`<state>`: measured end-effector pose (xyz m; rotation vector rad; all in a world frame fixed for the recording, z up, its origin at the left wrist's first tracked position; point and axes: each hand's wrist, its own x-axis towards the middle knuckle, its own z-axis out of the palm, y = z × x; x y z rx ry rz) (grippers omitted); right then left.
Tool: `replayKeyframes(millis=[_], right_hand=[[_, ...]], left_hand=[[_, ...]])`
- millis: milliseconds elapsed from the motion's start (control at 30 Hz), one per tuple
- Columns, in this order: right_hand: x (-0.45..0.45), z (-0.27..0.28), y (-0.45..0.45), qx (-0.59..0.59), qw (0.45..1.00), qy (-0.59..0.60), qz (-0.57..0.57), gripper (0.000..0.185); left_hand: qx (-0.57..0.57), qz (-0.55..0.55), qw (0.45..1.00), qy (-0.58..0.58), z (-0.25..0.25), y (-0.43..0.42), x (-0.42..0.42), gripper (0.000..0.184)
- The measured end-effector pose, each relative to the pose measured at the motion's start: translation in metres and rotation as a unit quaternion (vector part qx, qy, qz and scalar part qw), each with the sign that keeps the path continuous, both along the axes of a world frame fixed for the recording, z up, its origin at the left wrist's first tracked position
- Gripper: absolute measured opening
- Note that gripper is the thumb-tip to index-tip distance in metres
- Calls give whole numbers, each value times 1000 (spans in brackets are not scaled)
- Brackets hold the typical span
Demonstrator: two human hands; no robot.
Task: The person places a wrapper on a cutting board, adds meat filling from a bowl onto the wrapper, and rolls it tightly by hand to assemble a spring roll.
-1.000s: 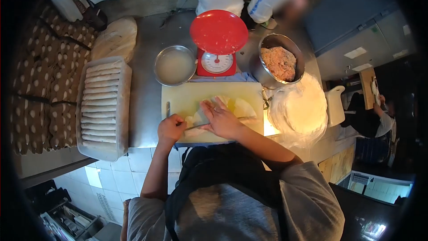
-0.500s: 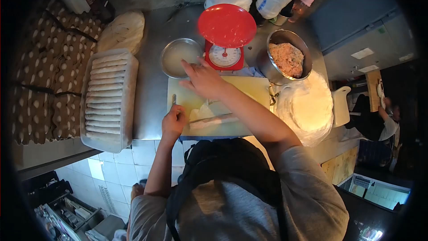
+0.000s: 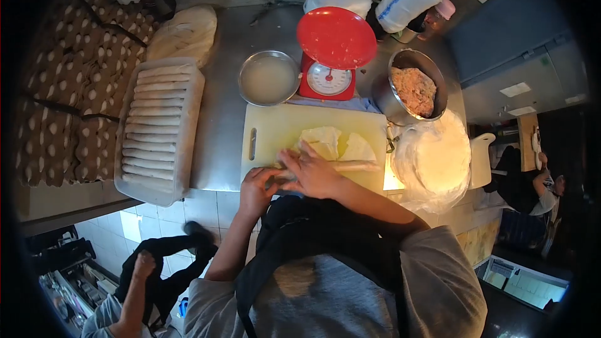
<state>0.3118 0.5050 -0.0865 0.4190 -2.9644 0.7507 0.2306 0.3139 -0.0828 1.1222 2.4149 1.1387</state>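
Observation:
On the yellowish cutting board, a long, pale uncooked spring roll lies across the near part. My left hand has its fingers closed around the roll's left end. Over its left half lies my right hand, with fingers stretched out and touching the roll, partly hiding it. Just beyond the roll are two thin wrapper pieces, a squarish wrapper and a smaller wrapper piece. Behind the board stands a metal bowl of cloudy liquid.
A plastic tub of rolls stands left, beside stacked egg trays. A red scale is behind the board. Right are a pot of pinkish filling and bagged wrappers. Another person is at lower left.
My right hand has left the bowl of liquid and come down onto the spring roll. My left hand has moved nearer to it. Another person has come into view at lower left.

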Motion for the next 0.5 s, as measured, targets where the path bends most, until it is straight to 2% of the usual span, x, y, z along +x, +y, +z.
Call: replayKeyframes(millis=[33, 133, 233, 333, 400, 500], right_hand=[[-1, 2, 4, 16, 1000, -6, -15, 79], [2, 17, 2, 19, 997, -68, 42, 77], [-17, 36, 13, 87, 981, -164, 47, 74], [-55, 38, 32, -22, 995, 96, -29, 72], [-95, 38, 39, -12, 988, 140, -68, 71], [-127, 61, 45, -4, 987, -139, -79, 68]], left_hand=[[-1, -3, 1000, 3, -1, -1, 0, 26], [-3, -12, 1000, 15, -1, 1, -4, 26], [2, -19, 999, 25, 4, 3, -5, 26], [0, -16, 999, 44, 6, 3, -2, 26], [21, -5, 997, 75, 11, 9, 3, 26], [44, -22, 994, 93, 14, 19, 12, 26]])
